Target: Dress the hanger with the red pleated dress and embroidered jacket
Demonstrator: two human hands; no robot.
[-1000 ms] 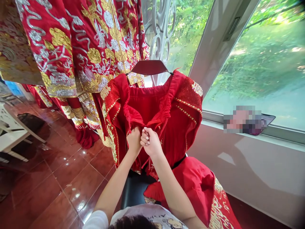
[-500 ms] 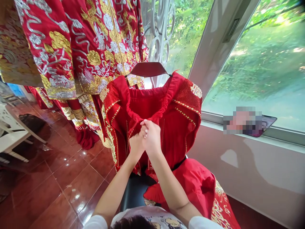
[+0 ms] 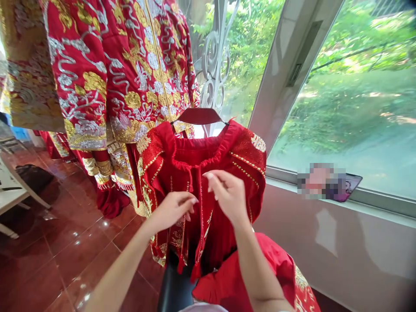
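Observation:
A red garment with gold trim (image 3: 240, 156) hangs on a dark red hanger (image 3: 199, 116) in front of me, its front edges meeting at the neckline. My left hand (image 3: 172, 209) hovers before its chest with fingers loosely curled and nothing in them. My right hand (image 3: 227, 195) is raised beside it, fingers apart, close to the neckline ruffle without gripping it. Red ties (image 3: 196, 242) dangle down the middle of the garment. Its lower part drapes over a black stool (image 3: 173, 288).
Heavily embroidered red, gold and silver robes (image 3: 123, 73) hang at upper left. A window with a sill (image 3: 373, 203) runs along the right, with a blurred object and a dark card on it. White furniture (image 3: 13, 190) stands at left on glossy red tiles (image 3: 65, 255).
Both hands had been pinched together on the garment's front at the neckline; they have now let go and drawn apart, and the front hangs closed. The view has tilted up slightly.

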